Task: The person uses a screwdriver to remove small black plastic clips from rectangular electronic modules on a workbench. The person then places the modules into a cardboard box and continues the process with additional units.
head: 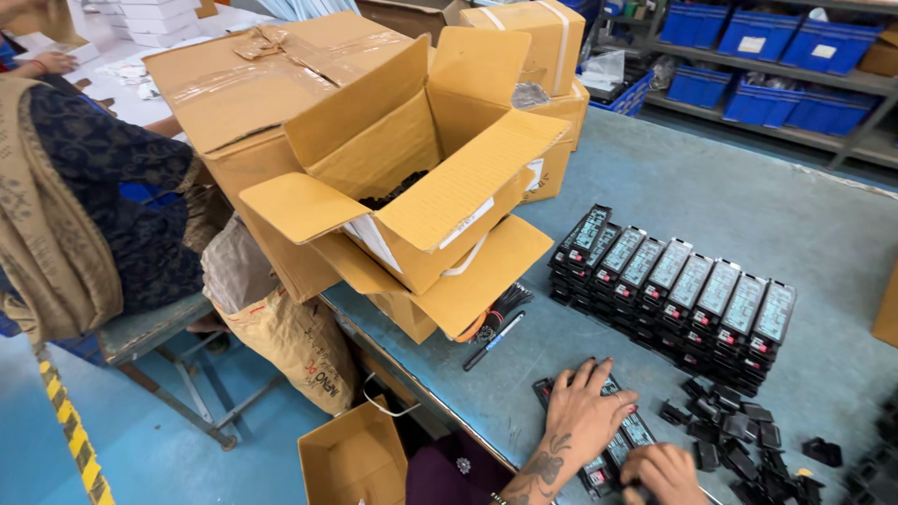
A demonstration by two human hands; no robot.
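Your left hand (587,411) lies palm down near the bottom edge of the view, fingers spread and pointing toward the far side, the thumb angled out to the left. Your left wrist and forearm run down and to the left out of view, with a dark tattoo across the back of the wrist. Your right hand (666,473) sits just right of it and nearer to you, fingers curled under, knuckles up, partly cut off by the bottom edge.

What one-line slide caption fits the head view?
Both hands, left hand and right hand, press on flat black modules beside a stacked row of modules and an open carton.
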